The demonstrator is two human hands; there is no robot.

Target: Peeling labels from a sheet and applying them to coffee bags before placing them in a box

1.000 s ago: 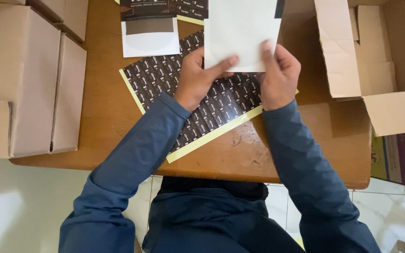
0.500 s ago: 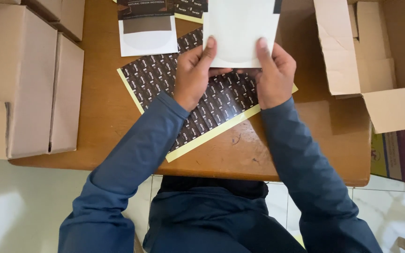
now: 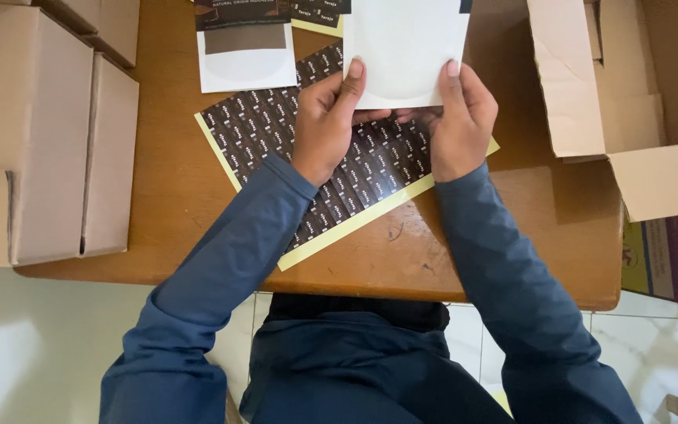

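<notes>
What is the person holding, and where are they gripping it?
A white pouch, gripped along its bottom edge by both hands: the left hand at the lower left corner, the right hand at the lower right. It is held above a sheet of dark stickers.

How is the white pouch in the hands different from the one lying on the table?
The held pouch shows a plain white side; the lying pouch shows a dark label. The left hand and right hand hold one up; the other rests flat on the table. Both are white and flat.
</notes>
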